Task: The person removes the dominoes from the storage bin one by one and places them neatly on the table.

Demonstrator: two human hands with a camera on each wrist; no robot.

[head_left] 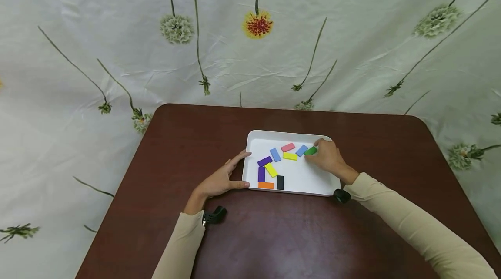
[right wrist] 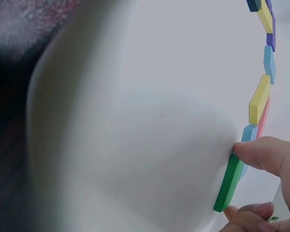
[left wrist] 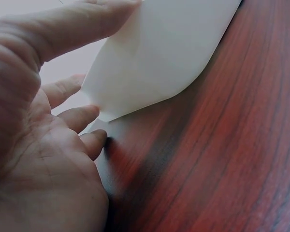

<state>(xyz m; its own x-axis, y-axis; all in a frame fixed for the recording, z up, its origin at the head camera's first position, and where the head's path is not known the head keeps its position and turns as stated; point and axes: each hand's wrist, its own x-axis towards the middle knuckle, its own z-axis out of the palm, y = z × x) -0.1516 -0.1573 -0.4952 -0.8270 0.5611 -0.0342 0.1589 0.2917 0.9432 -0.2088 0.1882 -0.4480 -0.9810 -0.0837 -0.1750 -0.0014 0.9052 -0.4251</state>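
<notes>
A white tray (head_left: 303,179) with a raised rim holds several small flat coloured blocks. My right hand (head_left: 329,157) pinches a green block (right wrist: 229,183) by its two ends, thumb at one end and fingertips at the other. The green block lies beside a blue block (head_left: 302,150) at the right of the row. Near it are a yellow block (head_left: 290,156) and a pink block (head_left: 288,147). At the tray's left side, my left hand (head_left: 217,180) rests with extended fingers and thumb against the outer wall (left wrist: 150,63).
Farther left in the tray lie another blue block (head_left: 275,155), two purple blocks (head_left: 261,174), a second yellow block (head_left: 271,169), an orange block (head_left: 266,185) and a black block (head_left: 280,182). The brown table (head_left: 195,139) meets a flower-printed cloth (head_left: 235,52) behind.
</notes>
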